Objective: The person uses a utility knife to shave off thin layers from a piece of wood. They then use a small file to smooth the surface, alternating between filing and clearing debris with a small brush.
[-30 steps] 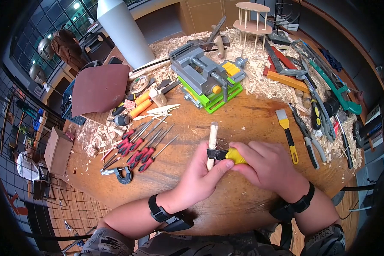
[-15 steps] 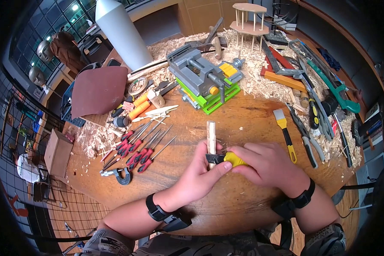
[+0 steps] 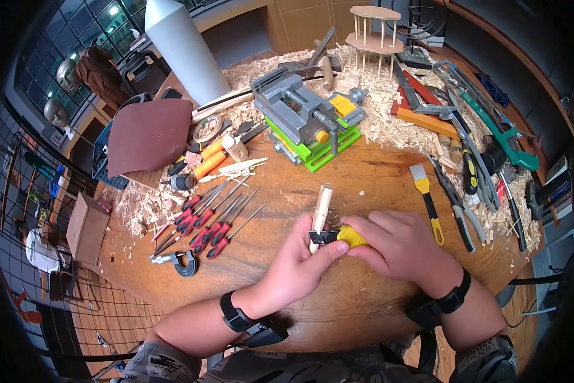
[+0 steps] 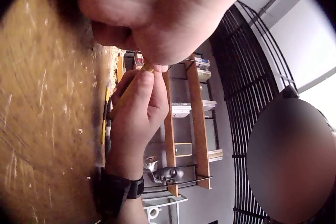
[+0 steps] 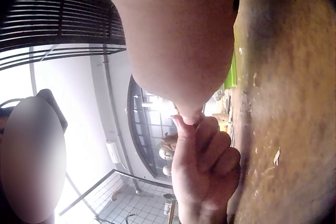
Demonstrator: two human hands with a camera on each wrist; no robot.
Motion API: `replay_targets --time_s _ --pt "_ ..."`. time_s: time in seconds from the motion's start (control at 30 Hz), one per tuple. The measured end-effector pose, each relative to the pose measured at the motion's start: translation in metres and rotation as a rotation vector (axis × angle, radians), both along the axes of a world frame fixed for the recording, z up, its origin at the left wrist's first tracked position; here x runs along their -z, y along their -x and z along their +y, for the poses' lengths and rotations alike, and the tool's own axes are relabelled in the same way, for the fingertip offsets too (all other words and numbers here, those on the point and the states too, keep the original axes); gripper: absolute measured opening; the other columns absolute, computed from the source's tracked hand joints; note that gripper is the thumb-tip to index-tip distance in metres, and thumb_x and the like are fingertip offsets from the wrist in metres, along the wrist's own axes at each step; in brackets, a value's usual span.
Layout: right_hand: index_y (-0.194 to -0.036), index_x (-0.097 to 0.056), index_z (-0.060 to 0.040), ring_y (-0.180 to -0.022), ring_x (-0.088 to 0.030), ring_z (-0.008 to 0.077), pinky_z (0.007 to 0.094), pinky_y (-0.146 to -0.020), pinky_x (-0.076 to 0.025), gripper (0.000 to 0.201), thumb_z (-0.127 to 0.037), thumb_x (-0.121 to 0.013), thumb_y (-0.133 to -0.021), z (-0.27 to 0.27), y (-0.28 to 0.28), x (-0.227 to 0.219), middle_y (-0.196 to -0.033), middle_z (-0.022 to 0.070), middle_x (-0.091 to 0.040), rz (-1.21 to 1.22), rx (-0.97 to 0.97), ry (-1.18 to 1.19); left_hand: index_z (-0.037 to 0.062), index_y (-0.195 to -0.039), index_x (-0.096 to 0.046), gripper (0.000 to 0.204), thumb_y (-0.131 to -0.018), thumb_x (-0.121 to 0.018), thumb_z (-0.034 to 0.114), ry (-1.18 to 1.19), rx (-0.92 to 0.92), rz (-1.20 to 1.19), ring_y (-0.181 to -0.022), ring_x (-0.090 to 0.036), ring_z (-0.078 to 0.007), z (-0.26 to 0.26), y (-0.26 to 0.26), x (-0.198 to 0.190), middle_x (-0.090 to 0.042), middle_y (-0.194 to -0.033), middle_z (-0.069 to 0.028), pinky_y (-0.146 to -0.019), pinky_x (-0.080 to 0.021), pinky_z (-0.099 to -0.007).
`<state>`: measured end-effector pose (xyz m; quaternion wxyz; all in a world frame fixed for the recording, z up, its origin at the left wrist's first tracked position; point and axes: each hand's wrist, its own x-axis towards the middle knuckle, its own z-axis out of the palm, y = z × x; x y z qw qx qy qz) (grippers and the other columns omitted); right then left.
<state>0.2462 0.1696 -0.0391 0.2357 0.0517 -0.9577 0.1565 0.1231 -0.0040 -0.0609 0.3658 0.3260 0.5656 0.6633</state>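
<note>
My left hand (image 3: 290, 265) grips a short, pale whittled stick (image 3: 323, 201), whose far end sticks up past the fingers, leaning slightly right. In my right hand (image 3: 399, 246) is a utility knife with a yellow handle (image 3: 353, 236) and a black front part (image 3: 326, 237). That front part lies across the stick, just above where the left hand holds it. The left thumb presses against the knife near the front of its handle. In both wrist views the near hand hides the stick and most of the knife.
Red-handled files (image 3: 204, 230) and a micrometer (image 3: 183, 262) lie to the left. A grey vise (image 3: 300, 105) on a green base stands ahead. To the right are a brush (image 3: 429, 201), pliers (image 3: 456, 207) and a green-handled saw (image 3: 513, 143). Wood shavings (image 3: 389, 121) cover the back.
The stick's far end has swung to the right, from nearly upright to a slight lean. The knife's front part sits a little nearer the body than a second ago. Both hands keep their grip.
</note>
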Motion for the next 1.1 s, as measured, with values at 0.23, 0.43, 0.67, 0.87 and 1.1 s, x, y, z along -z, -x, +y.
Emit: replay_targets --time_s 0.23,0.43,0.67,0.87,1.1 --pt "-0.118 -0.065 -0.0096 -0.069 -0.064 0.0222 0.0352 -0.059 -0.051 0.04 -0.033 -0.072 -0.086 -0.002 0.001 -0.001 -0.08 0.004 -0.058 0.01 0.04 -0.016 0.0042 -0.116 -0.054 0.023 -0.098 -0.066 0.011 0.008 -0.028 -0.017 -0.078 -0.043 -0.0012 0.003 0.0 -0.002 -0.05 -0.089 0.0063 -0.067 -0.038 -0.0182" --pt "-0.119 -0.063 -0.008 -0.073 -0.067 0.025 0.0362 -0.062 -0.053 0.04 -0.031 -0.072 -0.088 -0.011 0.003 -0.001 -0.086 0.0069 -0.063 0.043 0.097 0.064 0.0057 -0.104 -0.056 0.011 -0.099 -0.065 0.011 0.071 -0.065 -0.062 -0.076 -0.042 -0.0011 0.004 0.001 -0.002 -0.049 -0.085 0.0081 -0.066 -0.037 -0.0182" --pt "-0.12 -0.062 -0.0033 -0.081 -0.067 0.0358 0.0421 -0.067 -0.054 0.039 -0.025 -0.072 -0.09 0.006 0.004 0.01 -0.096 0.0177 -0.067 0.162 0.256 0.244 0.0098 -0.11 -0.048 0.015 -0.101 -0.06 0.011 0.013 0.017 -0.275 -0.064 -0.045 -0.0028 -0.001 0.012 -0.003 -0.049 -0.081 0.0053 -0.055 -0.037 -0.0213" --pt "-0.12 -0.062 -0.0029 -0.082 -0.069 0.0354 0.0411 -0.068 -0.054 0.04 -0.024 -0.074 -0.088 0.006 0.001 0.003 -0.095 0.0182 -0.069 0.086 0.144 0.25 0.0118 -0.122 -0.045 0.019 -0.105 -0.051 0.017 -0.127 0.136 -0.487 -0.056 -0.043 -0.009 -0.003 0.013 -0.002 -0.049 -0.091 -0.0035 -0.049 -0.034 -0.0239" --pt "-0.12 -0.063 -0.0021 -0.081 -0.069 0.0352 0.041 -0.068 -0.054 0.04 -0.022 -0.074 -0.087 0.006 0.001 0.004 -0.093 0.0177 -0.069 0.101 0.133 0.316 0.0141 -0.13 -0.044 0.026 -0.106 -0.047 0.023 -0.067 0.137 -0.446 -0.061 -0.043 -0.0107 -0.002 0.013 -0.011 -0.049 -0.098 -0.0058 -0.049 -0.033 -0.0237"
